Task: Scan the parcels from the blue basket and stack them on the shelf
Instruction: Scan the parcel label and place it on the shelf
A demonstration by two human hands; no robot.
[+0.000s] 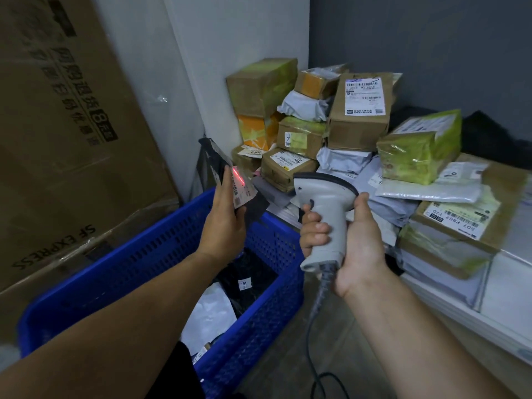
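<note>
Scanner (325, 208): grey pistol-grip unit, held upright in the right hand (355, 243). Fingers are wrapped round the grip, thumb up along the rear. Head points left, twd the parcel. Cable (319, 306) drops from the grip base twd the floor.

Parcel (214, 156): black poly bag w/ white label (244, 191), tilted, pinched at its lower part by the left hand (223, 223). Pos.: raised above the far rim of the blue basket (144, 254). Red scan line (239, 179) lies across the label, just beside a fingertip.

Hands: apart from each other, each clamped on its own item.

Blue basket: perforated plastic, near left, below both forearms. Contents: black bag (247, 272) w/ small white tag, white bag (210, 315) nearer; other items underneath can't be made out.

Shelf (506, 298): white, right side, running to the far corner. Load, stacked:
- brown box (359, 122) w/ printed label, far, leaning on the pile;
- green-taped box (417, 151), resting on grey mailers (429, 190);
- flat carton (460, 223) w/ label, near right, on top of more flat pkgs;
- approx. a dozen further boxes and mailers in the far corner.

Large cardboard carton (72, 125): wrapped in clear film, left, against the wall, touching the basket's left side.
</note>
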